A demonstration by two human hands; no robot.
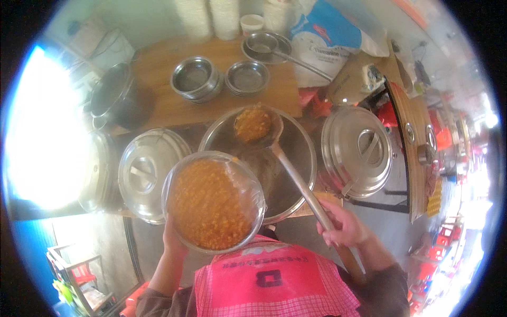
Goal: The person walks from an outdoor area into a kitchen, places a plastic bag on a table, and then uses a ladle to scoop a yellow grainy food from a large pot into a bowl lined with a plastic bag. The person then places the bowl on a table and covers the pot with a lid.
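Observation:
My left hand (174, 237) holds a round bowl (214, 202) lined with clear plastic film and filled with orange-brown chunky food. The fingers are mostly hidden beneath it. In my right hand (342, 226) is the long handle of a metal ladle (277, 136). Its cup holds a mound of the same-looking food and hangs over the upper part of a large metal pot (313, 166). The bowl overlaps the pot's lower left rim in view. Dark liquid or residue shows inside the pot; its depth is unclear.
Lidded metal pots stand left (152, 174) and right (356, 152) of the large pot. On the wooden table (158, 95) behind are stacked metal bowls (194, 79), more metal dishes (246, 77), a second ladle (261, 43) and a tall dark pot (113, 95). White sacks (321, 59) lie at the back right.

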